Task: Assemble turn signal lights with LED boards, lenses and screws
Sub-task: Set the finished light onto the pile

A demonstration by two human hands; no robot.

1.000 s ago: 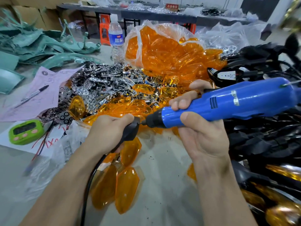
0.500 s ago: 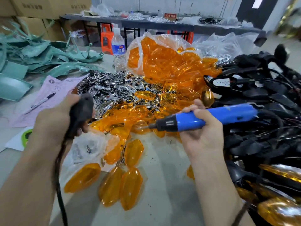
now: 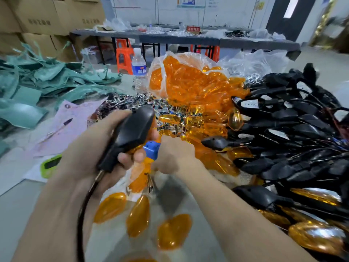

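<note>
Over the middle of the cluttered table (image 3: 17,208), the left hand (image 3: 94,150) is gripping a black turn signal housing (image 3: 134,129). Its fingers are curling round the narrow end, and the cable (image 3: 81,220) is trailing down past the wrist. The housing is being held up and tilted, I judge, so that its underside is facing the tool. The right hand (image 3: 174,155) is clutching a blue electric screwdriver (image 3: 152,148), and only a short blue stretch is showing, just beside the left fingertips. The bit is hidden, so I cannot tell whether it is sitting on a screw. A screw-driving step is probably being lined up or carried out.

Three loose amber lenses (image 3: 137,215) are lying below the hands — likely set there for easy reach. The bag of lenses (image 3: 188,86) is sitting behind as stock. At the right, a heap of black housings (image 3: 292,144) is piling up — some of them are already carrying amber fronts.
</note>
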